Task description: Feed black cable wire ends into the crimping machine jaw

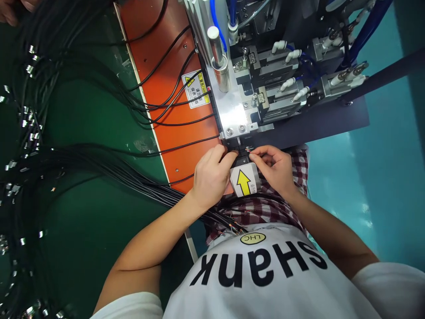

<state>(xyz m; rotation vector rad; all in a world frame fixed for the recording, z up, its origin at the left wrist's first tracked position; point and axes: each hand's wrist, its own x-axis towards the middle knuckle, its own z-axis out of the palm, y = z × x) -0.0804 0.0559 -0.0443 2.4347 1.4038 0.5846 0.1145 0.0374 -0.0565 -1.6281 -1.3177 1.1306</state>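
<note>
My left hand [212,175] is closed at the machine's near edge, and a black cable [181,179] runs into it from the left. My right hand [275,170] pinches thin stripped wires [248,149] at the end of that cable, thumb against forefinger. Both sets of fingertips meet over a dark slot just beyond a metal plate with a yellow arrow label [244,180]. The fingers partly hide the slot and the wire ends. Farther along the machine edge, several black cables [186,122] lie side by side with their ends at the machine.
A metal machine head [232,113] with air cylinders and blue tubes stands just beyond my hands. An orange panel [172,150] lies to the left. A thick bundle of black cables [109,161] with metal connectors crosses the green table [99,230]. Another person's hand [8,13] shows top left.
</note>
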